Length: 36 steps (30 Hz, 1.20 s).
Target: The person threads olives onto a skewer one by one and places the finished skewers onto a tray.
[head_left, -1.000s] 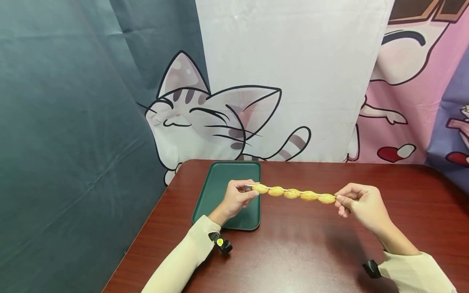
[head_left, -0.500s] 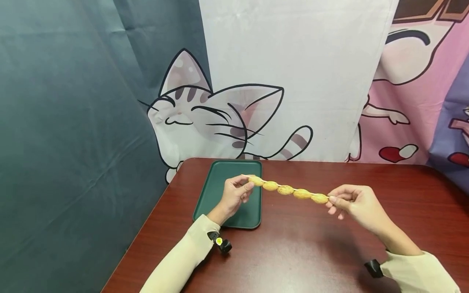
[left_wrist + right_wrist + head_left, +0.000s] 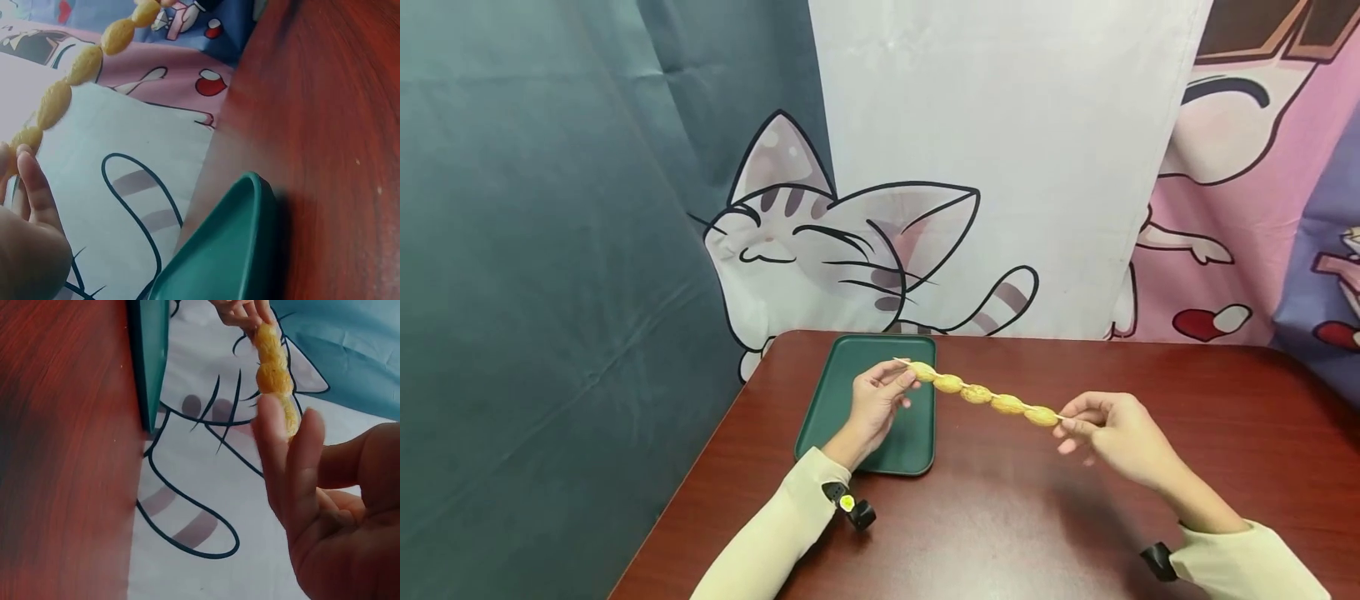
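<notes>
A skewer (image 3: 976,393) of several yellow, oval, food-like pieces on a thin pale stick is held up in the air by both hands. My left hand (image 3: 878,400) pinches its left end between thumb and fingers, above the green tray (image 3: 811,433). The stick's right end is pinched by my right hand (image 3: 1112,433), past the last piece. The skewer slopes down from left to right. In the left wrist view, the yellow pieces (image 3: 55,103) run up from the left fingertips. The right fingers hide the near part of the skewer in the right wrist view.
The green tray lies on the left part of a reddish-brown table (image 3: 1000,517). Behind the table hangs a curtain (image 3: 1060,150) with a cartoon cat print. A dark green cloth (image 3: 535,292) is on the left. Each wrist carries a small black camera (image 3: 862,514).
The skewer has shifted a little to the left. Its right end has gone left and down with my right hand, and the left end has risen slightly, so it now slopes more.
</notes>
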Each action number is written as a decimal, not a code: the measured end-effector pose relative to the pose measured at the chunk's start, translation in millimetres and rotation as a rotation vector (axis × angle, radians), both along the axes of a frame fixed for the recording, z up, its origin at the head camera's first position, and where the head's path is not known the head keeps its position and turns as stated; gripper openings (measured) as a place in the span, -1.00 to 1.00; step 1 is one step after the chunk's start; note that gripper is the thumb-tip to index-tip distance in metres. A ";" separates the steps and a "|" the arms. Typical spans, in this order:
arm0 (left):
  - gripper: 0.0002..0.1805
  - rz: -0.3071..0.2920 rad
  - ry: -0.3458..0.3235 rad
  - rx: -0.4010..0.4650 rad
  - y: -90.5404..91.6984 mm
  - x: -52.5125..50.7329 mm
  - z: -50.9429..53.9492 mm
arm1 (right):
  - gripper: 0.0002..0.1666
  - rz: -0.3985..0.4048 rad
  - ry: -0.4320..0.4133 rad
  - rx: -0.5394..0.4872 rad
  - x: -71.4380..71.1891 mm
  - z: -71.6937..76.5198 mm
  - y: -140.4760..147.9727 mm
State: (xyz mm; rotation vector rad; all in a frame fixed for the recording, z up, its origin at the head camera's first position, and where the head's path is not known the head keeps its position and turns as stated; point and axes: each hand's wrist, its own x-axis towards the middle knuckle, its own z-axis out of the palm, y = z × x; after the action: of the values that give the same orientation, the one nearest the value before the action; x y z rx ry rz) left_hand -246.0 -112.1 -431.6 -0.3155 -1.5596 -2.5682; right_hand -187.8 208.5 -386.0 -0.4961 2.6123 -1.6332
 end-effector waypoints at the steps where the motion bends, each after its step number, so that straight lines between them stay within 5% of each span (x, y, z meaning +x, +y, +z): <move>1: -0.78 0.010 -0.005 0.006 -0.1 0.0 -0.2 | -0.90 -0.003 -0.008 0.019 0.6 0.5 -1.9; 6: -0.83 0.041 -0.011 -0.042 -1.4 -3.8 1.0 | -0.95 -0.002 0.014 0.133 3.6 3.7 -7.3; 10: -0.87 0.083 -0.050 -0.115 -3.0 -9.1 4.6 | -0.90 0.119 0.005 0.164 1.5 1.2 -9.7; 13: -0.86 0.120 -0.082 -0.228 -3.3 -14.6 9.0 | -0.93 0.253 -0.093 0.117 -1.3 -2.8 -13.1; 17: -0.68 0.103 -0.133 -0.390 -3.5 -23.4 15.0 | -0.89 0.336 -0.248 0.037 -1.9 -10.7 -21.1; 20: -0.60 0.043 -0.207 -0.386 -6.9 -25.9 18.9 | -0.87 0.350 -0.309 -0.035 -1.9 -19.7 -30.8; 25: -0.49 -0.025 -0.279 -0.366 -16.9 -20.3 27.7 | -0.88 0.323 -0.383 -0.172 -2.2 -28.4 -52.3; 32: -0.36 -0.028 -0.338 -0.557 -29.3 -5.3 19.8 | -0.79 0.265 -0.488 -0.259 2.5 -24.0 -80.3; 36: -0.36 0.001 -0.361 -0.602 -33.8 4.7 13.4 | -0.85 0.278 -0.437 -0.302 -13.6 -52.8 -90.7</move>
State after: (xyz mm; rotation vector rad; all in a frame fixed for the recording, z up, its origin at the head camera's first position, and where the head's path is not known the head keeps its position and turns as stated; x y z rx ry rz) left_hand -241.3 -145.9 -418.2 0.1140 -2.4415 -2.1753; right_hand -201.4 117.8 -438.8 -0.4255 1.9121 -1.8004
